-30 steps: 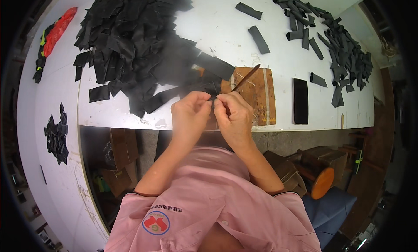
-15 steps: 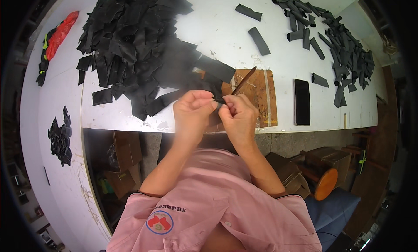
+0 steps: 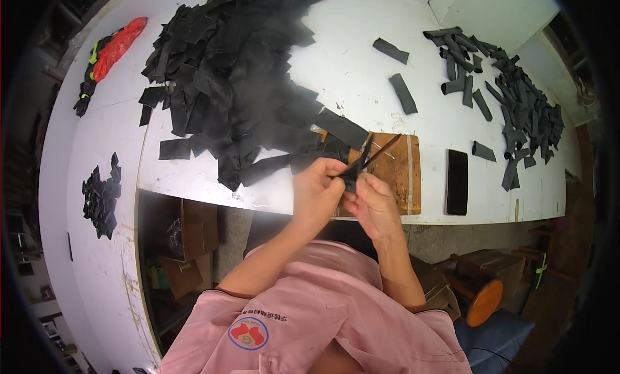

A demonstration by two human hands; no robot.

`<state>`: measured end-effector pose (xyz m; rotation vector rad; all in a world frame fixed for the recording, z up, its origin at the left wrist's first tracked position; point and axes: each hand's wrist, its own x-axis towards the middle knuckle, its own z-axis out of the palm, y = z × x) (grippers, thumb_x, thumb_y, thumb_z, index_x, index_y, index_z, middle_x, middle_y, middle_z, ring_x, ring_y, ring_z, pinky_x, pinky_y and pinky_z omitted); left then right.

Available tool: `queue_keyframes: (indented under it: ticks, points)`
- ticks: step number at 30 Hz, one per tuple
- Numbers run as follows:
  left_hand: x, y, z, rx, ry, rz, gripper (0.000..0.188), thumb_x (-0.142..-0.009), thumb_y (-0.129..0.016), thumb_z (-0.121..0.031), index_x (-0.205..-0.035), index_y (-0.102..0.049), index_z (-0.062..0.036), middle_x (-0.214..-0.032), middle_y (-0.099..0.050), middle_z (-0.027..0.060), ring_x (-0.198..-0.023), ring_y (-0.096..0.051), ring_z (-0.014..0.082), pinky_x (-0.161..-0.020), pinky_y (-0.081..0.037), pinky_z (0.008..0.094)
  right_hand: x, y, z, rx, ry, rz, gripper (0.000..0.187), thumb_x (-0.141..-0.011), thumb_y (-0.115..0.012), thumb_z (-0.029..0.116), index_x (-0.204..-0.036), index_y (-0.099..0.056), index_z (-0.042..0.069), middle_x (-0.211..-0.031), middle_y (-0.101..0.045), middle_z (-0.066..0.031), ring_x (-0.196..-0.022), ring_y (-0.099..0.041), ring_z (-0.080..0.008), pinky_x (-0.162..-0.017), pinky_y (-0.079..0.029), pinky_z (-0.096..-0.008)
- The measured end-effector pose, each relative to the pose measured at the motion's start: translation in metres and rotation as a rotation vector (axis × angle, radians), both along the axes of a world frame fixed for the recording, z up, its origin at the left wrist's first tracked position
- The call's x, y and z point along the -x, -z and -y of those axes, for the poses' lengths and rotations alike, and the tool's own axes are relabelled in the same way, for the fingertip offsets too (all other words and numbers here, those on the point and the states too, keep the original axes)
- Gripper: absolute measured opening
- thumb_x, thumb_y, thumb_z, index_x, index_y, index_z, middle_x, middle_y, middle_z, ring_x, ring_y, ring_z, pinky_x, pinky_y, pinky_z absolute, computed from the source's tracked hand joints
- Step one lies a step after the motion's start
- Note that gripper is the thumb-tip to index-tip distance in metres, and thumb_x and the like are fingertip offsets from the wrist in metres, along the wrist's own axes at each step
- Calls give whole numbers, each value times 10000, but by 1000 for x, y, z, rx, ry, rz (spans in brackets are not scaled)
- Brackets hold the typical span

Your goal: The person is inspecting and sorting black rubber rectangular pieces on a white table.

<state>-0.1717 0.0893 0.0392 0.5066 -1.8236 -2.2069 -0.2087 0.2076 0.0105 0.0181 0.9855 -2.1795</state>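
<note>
My left hand pinches a small piece of black fabric between thumb and fingers. Close beside it, my right hand is closed at the same piece. A slim dark brown tool rises from between the hands, its two long narrow arms spread in a V; its lower end is hidden, and I cannot tell its exact kind. Below the hands lies a brown wooden board at the table's front edge. A large heap of flat black fabric pieces spreads from the back left up to the board.
Rolled dark fabric tubes are piled at the right, with two loose tubes nearer the middle. A black phone lies right of the board. At left are a small black fabric pile and a red bundle. An orange-topped stool stands below.
The view has shifted, so the table appears lower and further right. The brown tool, seen before as one stick, now shows two spread arms. Both hands remain together at the black fabric.
</note>
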Motion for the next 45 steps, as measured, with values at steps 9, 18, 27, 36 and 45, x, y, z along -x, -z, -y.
queue_keyframes:
  ticks: [9, 18, 27, 36, 45]
  points:
    - [-8, -46, -2, -220, 334, -128, 327, -728, -509, 64, -1054, -517, 36, -720, -506, -3, -445, -369, -7, -405, -272, 144, 6, -29, -8, 164, 234, -384, 94, -817, -539, 104, -817, -539, 10, -869, -531, -30, -756, -491, -94, -725, -383, -217]
    - [14, -74, -9, -177, 123, -184, 84, -787, -545, 17, -867, -540, 42, -831, -566, 86, -514, -477, 55, -445, -381, 157, 25, -98, -12, -545, 342, -1039, 63, -790, -552, 64, -771, -525, 10, -743, -476, -36, -609, -462, -80, -538, -363, -204]
    - [48, -88, 15, -1629, 654, -135, 257, -851, -415, -90, -1074, -462, 28, -668, -566, 96, -311, -281, 42, -300, -230, 188, 72, -125, -17, -274, -89, -571, 227, -828, -548, 220, -698, -515, 37, -613, -452, 54, -535, -373, -23, -446, -295, -168]
    - [41, -12, 11, -726, 374, -30, 270, -826, -475, -79, -1083, -485, 7, -812, -580, 59, -388, -343, 31, -345, -263, 159, 77, -28, -21, -200, -208, -288, 170, -838, -528, 185, -723, -514, 60, -629, -453, 29, -532, -397, -26, -436, -312, -165]
    - [41, -37, 7, -22, 190, -409, 150, -756, -587, -32, -898, -584, 18, -947, -576, 124, -892, -529, 167, -815, -396, 289, 57, -77, -14, -697, 316, -1272, 227, -760, -598, 236, -768, -530, 19, -606, -482, -30, -659, -503, -125, -494, -390, -261]
